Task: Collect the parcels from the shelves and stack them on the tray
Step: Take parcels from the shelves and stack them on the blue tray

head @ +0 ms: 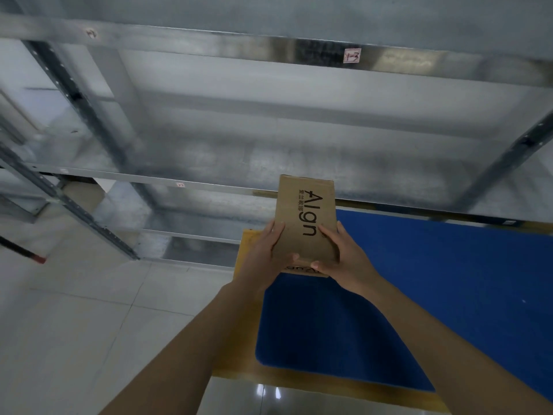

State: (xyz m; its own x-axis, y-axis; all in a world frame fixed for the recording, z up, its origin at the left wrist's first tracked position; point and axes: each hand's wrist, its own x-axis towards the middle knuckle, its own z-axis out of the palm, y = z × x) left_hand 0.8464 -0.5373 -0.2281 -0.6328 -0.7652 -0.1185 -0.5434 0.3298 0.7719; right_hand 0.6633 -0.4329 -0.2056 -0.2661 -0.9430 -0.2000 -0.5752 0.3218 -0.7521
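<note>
Hands are numbering 2 and both are gripping 1 cardboard parcel (305,218), a flat brown box printed with dark lettering, which is hanging in the air in front of the metal shelves (269,139) and above the near left part of the tray (449,280). The left hand (269,259) is clasping the parcel's left edge, fingers lying up along the printed face and thumb curling round the near end; the right hand (344,262) is mirroring it on the right edge, fingers curling onto the face and thumb pressing at the near corner. The tray is showing as 1 blue mat with a yellow border (248,244), lying low beside the shelving on the pale tiled floor (89,324). At least 3 galvanised shelf levels are showing, and 2 small labels (352,56) are sticking to their front rails. 1 dark rod with a red tip (22,250) is lying at the left edge.
</note>
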